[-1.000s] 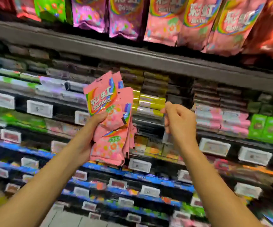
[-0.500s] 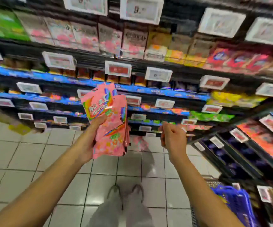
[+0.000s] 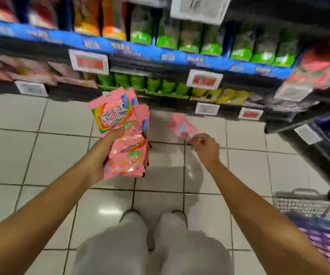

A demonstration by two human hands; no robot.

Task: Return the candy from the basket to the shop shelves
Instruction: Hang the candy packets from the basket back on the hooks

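Note:
My left hand (image 3: 108, 153) grips a fanned stack of pink Skittles candy bags (image 3: 124, 139) at waist height over the tiled floor. One more pink candy bag (image 3: 182, 127) lies on the floor tiles near the foot of the shelves. It shows just past the fingertips of my right hand (image 3: 206, 146). That hand is held out with fingers pinched together, and nothing shows in it. The blue basket (image 3: 318, 233) sits at the lower right with purple packs inside. The shop shelves (image 3: 160, 54) run across the top, blurred.
Green, orange and pink packs fill the low shelves, with white price tags (image 3: 88, 61) along the rails. A second shelf unit (image 3: 308, 124) juts in at the right above the basket. My legs and shoes (image 3: 132, 215) stand on white floor tiles.
The view has swung down from the upper shelves to the floor and bottom shelves. Both hands stayed in front of me; the left still holds the stack. A loose pink bag now shows on the floor.

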